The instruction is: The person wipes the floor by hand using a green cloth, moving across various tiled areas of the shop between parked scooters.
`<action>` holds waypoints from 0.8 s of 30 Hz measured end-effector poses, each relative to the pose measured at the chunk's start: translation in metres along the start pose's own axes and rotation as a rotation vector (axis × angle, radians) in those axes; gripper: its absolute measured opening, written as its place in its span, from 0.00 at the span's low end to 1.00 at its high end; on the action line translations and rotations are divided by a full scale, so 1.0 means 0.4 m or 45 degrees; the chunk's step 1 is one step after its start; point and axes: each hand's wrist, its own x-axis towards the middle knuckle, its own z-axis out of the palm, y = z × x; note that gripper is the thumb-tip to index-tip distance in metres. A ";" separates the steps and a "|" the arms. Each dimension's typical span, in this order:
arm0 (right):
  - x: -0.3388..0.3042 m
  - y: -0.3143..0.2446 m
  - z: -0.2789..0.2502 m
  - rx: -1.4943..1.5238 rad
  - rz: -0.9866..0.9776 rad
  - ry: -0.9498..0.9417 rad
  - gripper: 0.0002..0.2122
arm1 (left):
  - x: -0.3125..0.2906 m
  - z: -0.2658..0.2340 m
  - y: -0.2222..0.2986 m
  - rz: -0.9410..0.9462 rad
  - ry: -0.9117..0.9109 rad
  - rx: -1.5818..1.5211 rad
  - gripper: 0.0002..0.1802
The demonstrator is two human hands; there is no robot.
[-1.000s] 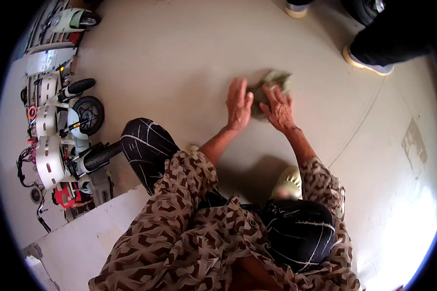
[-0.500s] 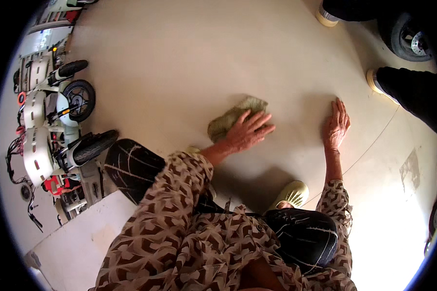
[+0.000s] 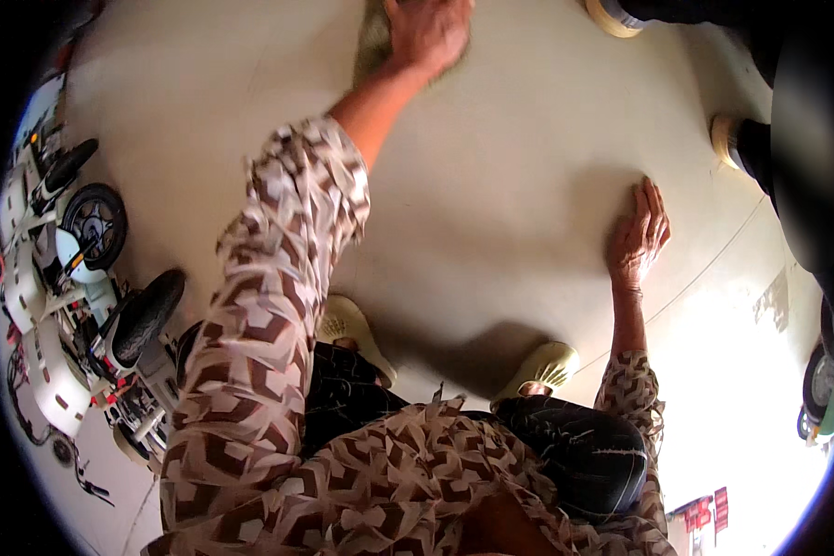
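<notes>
At the top edge, my left hand (image 3: pixel 428 35) presses on a greenish-brown cloth (image 3: pixel 372 44) against the floor (image 3: pixel 491 185). Its fingertips and part of the cloth are cut off by the frame. My left arm, in a brown and cream patterned sleeve, reaches far forward. To the right, my right hand (image 3: pixel 638 236) leans on the floor with fingers stretched out and close together, holding nothing. Behind the hands, my feet in pale yellow-green clogs, the left clog (image 3: pixel 350 334) and the right clog (image 3: pixel 549 368), stand apart on the floor.
Several white two-wheelers (image 3: pixel 56 361) line the left side, a black tyre (image 3: pixel 148 315) jutting inward. At upper right stand another person's shoes (image 3: pixel 727 142) and dark trouser legs. Another wheel (image 3: pixel 817 382) shows at the right rim. Bright light falls on the lower right floor.
My left hand has slid the cloth forward and slightly left, from mid-floor to the top edge, and my arm has straightened. The view has shifted a little; my right hand stays planted.
</notes>
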 end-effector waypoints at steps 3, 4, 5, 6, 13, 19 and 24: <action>-0.001 -0.001 0.001 0.016 -0.046 0.023 0.21 | 0.128 0.026 -0.075 -0.119 0.088 0.025 0.23; -0.008 0.006 0.003 0.004 -0.036 -0.001 0.21 | 0.153 0.023 -0.075 -0.184 0.038 0.006 0.24; -0.007 0.003 0.011 0.008 -0.037 -0.014 0.21 | 0.170 0.018 -0.083 -0.255 0.000 0.003 0.24; -0.005 -0.002 0.015 0.059 -0.058 0.021 0.22 | 0.164 0.026 -0.084 -0.257 0.008 0.000 0.24; -0.013 -0.002 0.038 -0.003 0.045 -0.032 0.24 | -0.193 0.082 0.078 0.048 0.218 -0.070 0.24; -0.017 0.001 0.084 0.054 0.058 -0.116 0.24 | -0.498 0.015 0.335 0.268 -0.361 -0.629 0.29; -0.028 0.012 0.157 0.155 0.097 -0.143 0.21 | -0.739 0.025 0.457 0.395 -0.795 -1.016 0.33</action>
